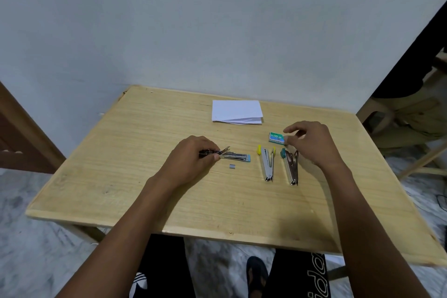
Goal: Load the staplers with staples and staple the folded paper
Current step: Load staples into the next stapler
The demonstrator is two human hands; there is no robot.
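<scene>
Three small staplers lie on the wooden table (pixel 145 189). My left hand (pixel 191 158) grips the rear end of the blue stapler (pixel 235 155), which lies flat and pointing right. A short strip of staples (pixel 232 166) sits just below it. The yellow stapler (pixel 267 163) and the teal stapler (pixel 290 166) lie opened side by side to the right. My right hand (pixel 312 144) hovers over the green staple box (pixel 276 137), fingertips curled at its right end; whether they pinch anything I cannot tell. Folded white paper (pixel 237 111) lies at the back.
A grey wall stands right behind the table. A wooden door is at the left, and a plastic chair (pixel 401 116) with a seated person is at the right. My legs and a sandal show below the table's near edge.
</scene>
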